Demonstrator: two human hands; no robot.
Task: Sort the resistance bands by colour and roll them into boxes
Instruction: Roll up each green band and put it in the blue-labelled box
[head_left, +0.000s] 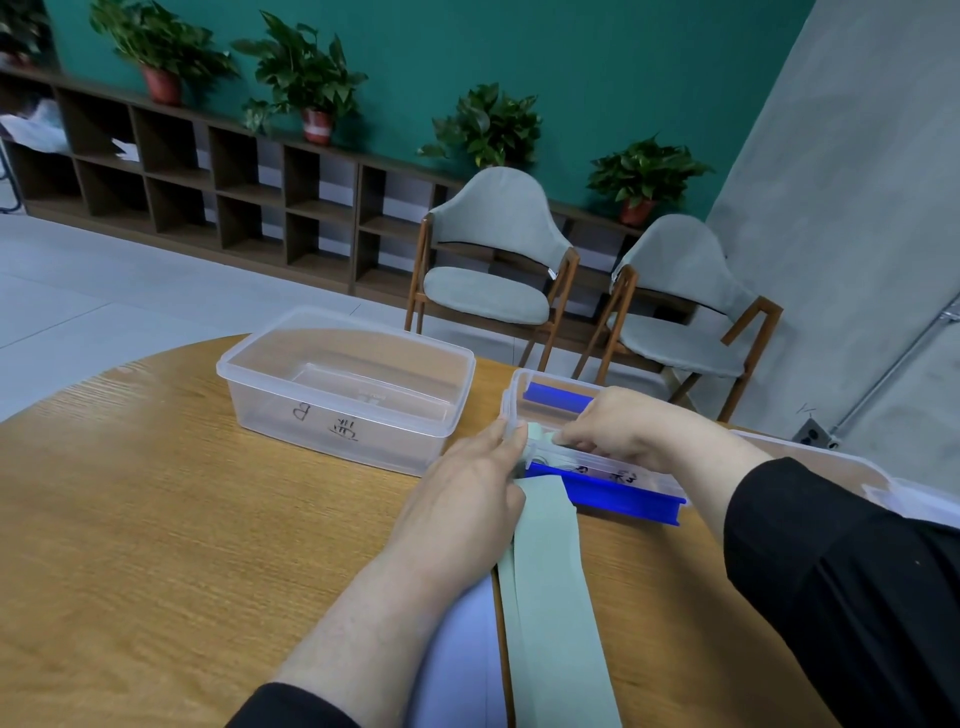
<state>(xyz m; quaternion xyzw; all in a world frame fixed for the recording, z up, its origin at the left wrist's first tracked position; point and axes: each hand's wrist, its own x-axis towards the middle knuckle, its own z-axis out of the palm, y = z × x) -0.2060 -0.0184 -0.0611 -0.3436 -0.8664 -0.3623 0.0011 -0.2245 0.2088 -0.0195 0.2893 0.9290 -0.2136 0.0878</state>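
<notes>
A long pale green band (553, 597) lies flat on the wooden table (156, 519), running from the near edge up to my hands. Its far end is a small roll pinched between my left hand (467, 499) and my right hand (628, 426), just in front of a clear box (519, 400) with blue clips that holds a blue roll (558, 397). A light lavender band (462, 660) lies beside the green one, partly under my left forearm. A clear box marked B (343, 384) stands to the left with nothing in it.
Another clear plastic container (883, 478) sits at the right behind my right sleeve. Beyond the table stand two grey chairs (493, 260), a low wooden shelf unit and potted plants against a green wall.
</notes>
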